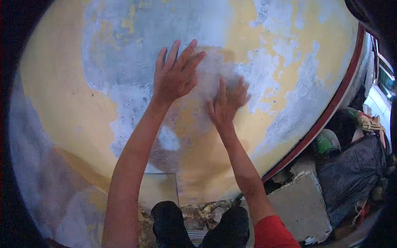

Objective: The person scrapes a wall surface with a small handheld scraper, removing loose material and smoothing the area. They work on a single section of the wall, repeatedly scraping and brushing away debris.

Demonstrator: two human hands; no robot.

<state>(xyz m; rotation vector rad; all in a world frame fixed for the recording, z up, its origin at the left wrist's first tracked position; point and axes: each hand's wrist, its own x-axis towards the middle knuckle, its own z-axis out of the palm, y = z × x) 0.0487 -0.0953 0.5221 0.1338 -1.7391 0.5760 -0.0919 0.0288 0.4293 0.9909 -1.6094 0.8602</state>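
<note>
My left hand (176, 74) is raised before a wall (198, 121) with patchy, worn yellow paint over a pale grey-blue layer. Its fingers are spread and nothing shows in it. Lower and to the right, my right hand (230, 100) is also held out towards the wall with its fingers apart. Motion blurs that hand slightly, and I see no object in it. Shadows of hands and arms fall on the paint. Whether either palm touches the surface, I cannot tell.
A dark red strip (322, 130) borders the wall on the right. Beyond it are a piece of cardboard (299, 206), dark plastic sheeting (352, 173) and a rounded green-and-grey object (327, 144). Crumbled debris (206, 214) lies at the wall's foot, by my dark-clad legs (169, 221).
</note>
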